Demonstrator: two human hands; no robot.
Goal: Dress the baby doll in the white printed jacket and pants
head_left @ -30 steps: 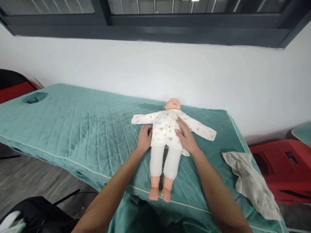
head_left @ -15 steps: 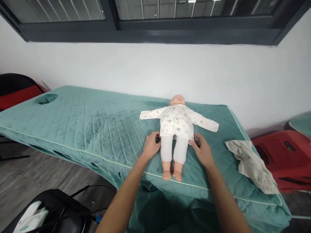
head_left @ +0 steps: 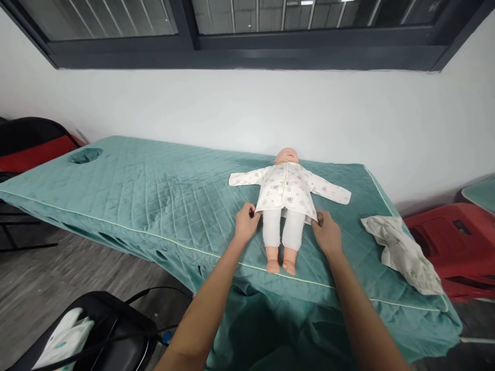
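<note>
A baby doll (head_left: 286,155) lies on its back on a green quilted bed cover (head_left: 174,185), its feet toward me. It wears a white patterned baby shirt (head_left: 286,185) with both sleeves spread sideways. White cloth covers its legs down to the ankles; the feet are bare. My left hand (head_left: 247,222) pinches the shirt's lower hem at the left corner. At the opposite corner, my right hand (head_left: 326,232) grips the hem between thumb and fingers. Between them the hem is drawn out wide over the upper legs.
A crumpled white cloth (head_left: 402,252) lies near the bed's right edge. Beyond it is a red plastic chair (head_left: 460,237). At lower left, a black chair (head_left: 124,335) holds a folded white cloth (head_left: 64,340). A wall and window frame (head_left: 247,56) stand behind the bed.
Both hands have closed on the shirt's hem corners and spread them outward, so the lower shirt is wider and flatter. The view has shifted slightly.
</note>
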